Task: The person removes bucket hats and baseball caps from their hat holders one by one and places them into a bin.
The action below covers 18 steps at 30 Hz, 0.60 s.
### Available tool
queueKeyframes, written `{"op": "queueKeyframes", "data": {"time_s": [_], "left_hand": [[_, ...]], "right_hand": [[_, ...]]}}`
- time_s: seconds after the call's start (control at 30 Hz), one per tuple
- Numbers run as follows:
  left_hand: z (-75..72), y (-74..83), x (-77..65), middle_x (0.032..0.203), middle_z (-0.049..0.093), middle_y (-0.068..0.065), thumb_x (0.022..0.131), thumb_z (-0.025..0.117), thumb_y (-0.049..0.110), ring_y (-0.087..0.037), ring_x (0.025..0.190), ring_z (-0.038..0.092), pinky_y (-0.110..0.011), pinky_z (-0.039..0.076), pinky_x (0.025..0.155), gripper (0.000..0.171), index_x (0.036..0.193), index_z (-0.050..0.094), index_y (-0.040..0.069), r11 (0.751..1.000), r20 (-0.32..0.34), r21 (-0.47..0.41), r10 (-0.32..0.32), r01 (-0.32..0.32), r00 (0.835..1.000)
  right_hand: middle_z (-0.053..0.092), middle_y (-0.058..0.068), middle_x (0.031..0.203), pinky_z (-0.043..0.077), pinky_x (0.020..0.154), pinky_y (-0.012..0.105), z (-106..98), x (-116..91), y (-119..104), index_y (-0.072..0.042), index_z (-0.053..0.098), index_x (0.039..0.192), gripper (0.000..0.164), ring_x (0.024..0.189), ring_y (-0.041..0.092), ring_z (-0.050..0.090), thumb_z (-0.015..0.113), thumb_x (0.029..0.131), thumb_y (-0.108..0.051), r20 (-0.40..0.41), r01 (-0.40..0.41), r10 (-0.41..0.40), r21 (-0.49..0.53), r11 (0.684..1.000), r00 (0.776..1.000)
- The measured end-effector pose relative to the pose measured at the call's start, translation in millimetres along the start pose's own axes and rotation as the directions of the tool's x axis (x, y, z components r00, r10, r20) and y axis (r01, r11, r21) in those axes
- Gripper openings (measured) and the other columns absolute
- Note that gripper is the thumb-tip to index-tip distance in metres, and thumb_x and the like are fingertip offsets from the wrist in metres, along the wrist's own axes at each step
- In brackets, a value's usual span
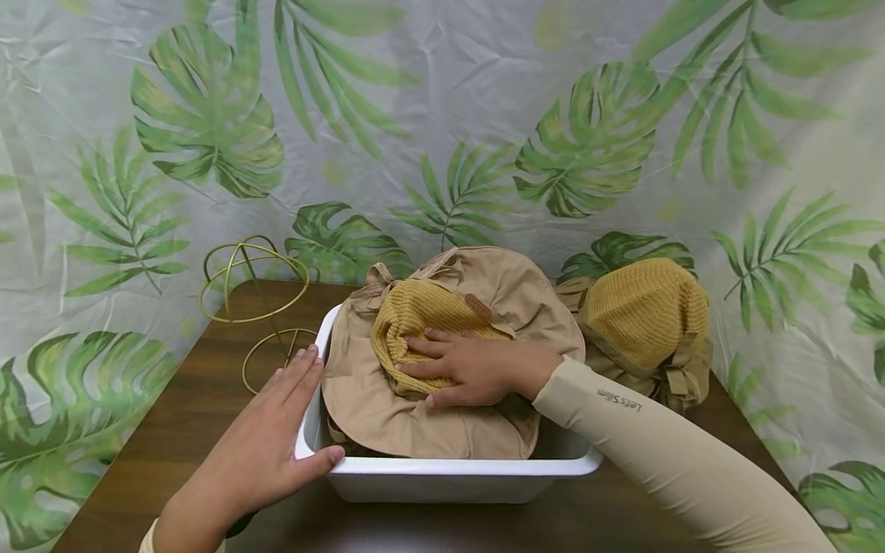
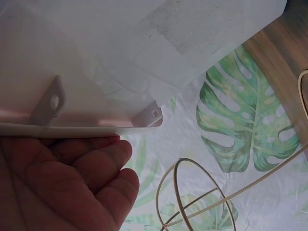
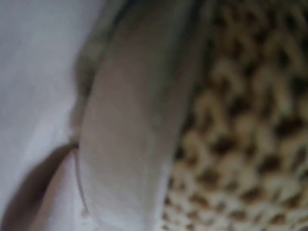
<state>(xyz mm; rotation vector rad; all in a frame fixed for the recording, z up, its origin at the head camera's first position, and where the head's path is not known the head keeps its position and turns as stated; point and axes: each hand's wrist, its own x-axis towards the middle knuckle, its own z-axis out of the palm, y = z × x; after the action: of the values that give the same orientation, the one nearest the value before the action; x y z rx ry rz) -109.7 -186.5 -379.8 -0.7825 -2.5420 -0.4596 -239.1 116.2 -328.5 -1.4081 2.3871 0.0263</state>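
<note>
My right hand [image 1: 473,369] lies palm down, fingers spread, pressing on a mustard knit beanie [image 1: 415,307] with a small brown tag. The beanie sits on a wide-brimmed tan hat [image 1: 525,284], which fills much of a white plastic tub [image 1: 456,466]. With straight fingers my left hand [image 1: 270,430] rests along the tub's left rim, its thumb over the front corner. From below, in the left wrist view, the fingers [image 2: 103,161] touch the underside of the rim. The right wrist view is blurred and filled by tan cloth [image 3: 127,125] and coarse knit [image 3: 240,144].
Right of the tub, a second mustard knit beanie [image 1: 643,307] sits on a tan hat [image 1: 691,388]. A gold wire stand [image 1: 252,313] is at the back left of the dark wooden table [image 1: 166,453]. Behind hangs a leaf-print cloth [image 1: 442,92].
</note>
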Motion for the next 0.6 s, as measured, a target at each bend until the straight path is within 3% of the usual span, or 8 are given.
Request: {"op": "queueKeyframes", "data": {"time_s": [0.2, 0.47, 0.6], "left_hand": [[-0.1, 1.2, -0.2, 0.154, 0.035, -0.024, 0.086, 0.062, 0.063, -0.039, 0.141, 0.033, -0.027, 0.008, 0.119, 0.098, 0.147, 0.038, -0.009, 1.0, 0.003, -0.001, 0.004, -0.004, 1.0], [-1.5, 2.1, 0.9, 0.155, 0.034, -0.023, 0.085, 0.063, 0.062, -0.038, 0.142, 0.033, -0.037, 0.019, 0.119, 0.098, 0.147, 0.037, -0.009, 1.0, 0.011, 0.001, -0.01, 0.01, 1.0], [-1.2, 2.1, 0.7, 0.155, 0.033, -0.023, 0.086, 0.063, 0.062, -0.038, 0.143, 0.032, -0.033, 0.015, 0.12, 0.097, 0.147, 0.038, -0.009, 1.0, 0.012, 0.002, -0.007, 0.007, 1.0]], "right_hand": [[0.003, -0.002, 0.166, 0.014, 0.118, 0.054, 5, 3, 0, -0.039, 0.022, 0.157, 0.063, 0.151, 0.03, 0.002, 0.043, 0.1, -0.057, 0.018, -0.005, 0.005, 0.013, 1.0, 1.0], [0.006, -0.001, 0.166, 0.015, 0.119, 0.049, 9, 8, 0, -0.04, 0.023, 0.157, 0.062, 0.151, 0.03, 0.004, 0.043, 0.101, -0.056, 0.035, -0.022, 0.021, 0.024, 0.999, 0.999], [0.007, -0.002, 0.166, 0.015, 0.119, 0.049, 11, 9, -1, -0.041, 0.022, 0.157, 0.061, 0.151, 0.029, 0.003, 0.042, 0.101, -0.056, 0.066, -0.04, 0.038, 0.03, 0.999, 0.997]]}}
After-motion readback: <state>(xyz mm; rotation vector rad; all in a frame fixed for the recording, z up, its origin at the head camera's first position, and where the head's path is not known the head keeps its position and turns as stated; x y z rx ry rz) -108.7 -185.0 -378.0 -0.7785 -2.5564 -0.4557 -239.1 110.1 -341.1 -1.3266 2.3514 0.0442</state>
